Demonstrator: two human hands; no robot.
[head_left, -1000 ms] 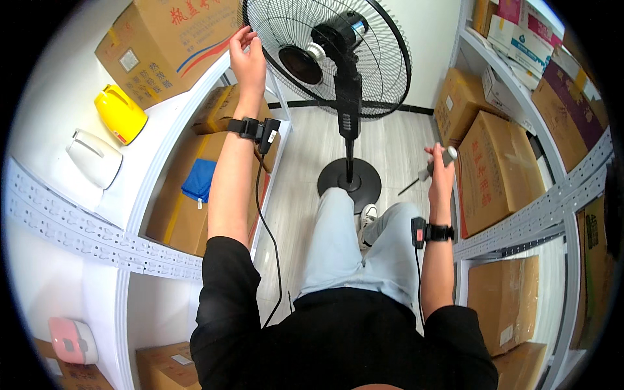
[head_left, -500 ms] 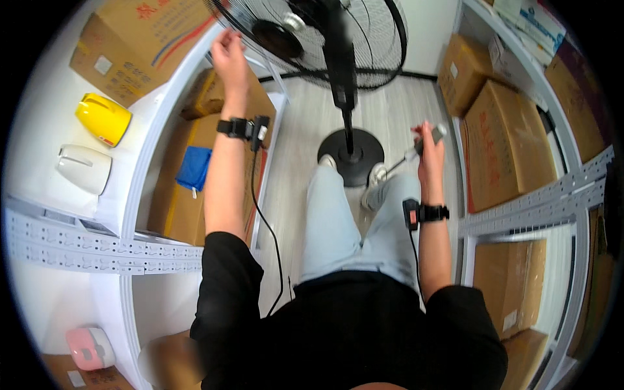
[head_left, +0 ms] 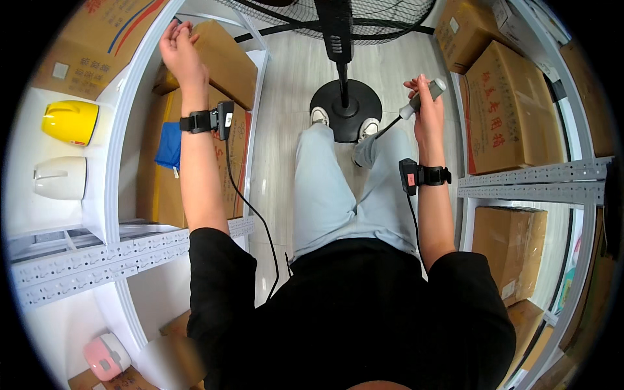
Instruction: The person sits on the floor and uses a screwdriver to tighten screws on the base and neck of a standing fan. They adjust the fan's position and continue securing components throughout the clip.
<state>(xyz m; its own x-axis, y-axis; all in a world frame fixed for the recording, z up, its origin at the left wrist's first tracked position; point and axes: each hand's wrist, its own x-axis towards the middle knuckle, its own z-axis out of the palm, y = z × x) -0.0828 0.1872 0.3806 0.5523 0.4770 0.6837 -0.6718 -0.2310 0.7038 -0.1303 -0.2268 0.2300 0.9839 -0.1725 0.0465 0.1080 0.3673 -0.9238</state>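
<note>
My right hand (head_left: pixel 429 120) holds a screwdriver (head_left: pixel 424 99) by its grey handle, the thin dark shaft slanting down and left toward my knee. Some fingers of that hand stretch out to the left of the handle. At the upper left, beside the shelf edge, my left hand (head_left: pixel 182 55) is raised with its fingers curled together. Whatever it may pinch is too small to make out. Ahead of me stands a black pedestal fan (head_left: pixel 336 39), its round base (head_left: pixel 354 107) on the floor by my shoes and its wire cage cut off by the upper rim.
A left shelf (head_left: pixel 110 188) bears a yellow kettle-like item (head_left: pixel 70 122), a white one (head_left: pixel 60 178) and a large carton (head_left: pixel 97 49). Below my left arm, a blue cloth (head_left: pixel 168 144) lies on a carton (head_left: pixel 148 185). Cartons (head_left: pixel 513 110) fill the right shelf; cables run from both wrists.
My left hand has moved left, away from the fan cage toward the shelf edge. The view has shifted, so the fan sits higher in the picture. The screwdriver stays in my right hand.
</note>
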